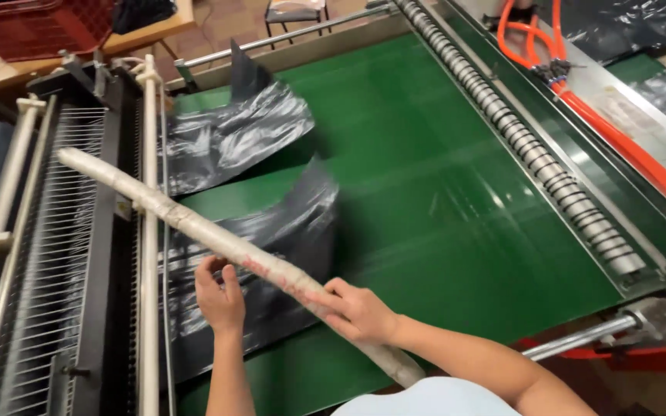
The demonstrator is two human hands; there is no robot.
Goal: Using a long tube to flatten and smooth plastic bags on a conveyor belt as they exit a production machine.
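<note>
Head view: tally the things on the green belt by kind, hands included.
Black plastic sheets: 2
Long pale wrapped rod: 1
Hands: 2, left hand beside the rod, right hand gripping it
Total: 5

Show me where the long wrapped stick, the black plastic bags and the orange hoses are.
long wrapped stick point(194, 225): head view, mid-shaft, above the left hand.
black plastic bags point(233, 139): head view, middle of the upper bag on the green belt.
orange hoses point(626, 146): head view, straight run along the machine's right side.
</note>
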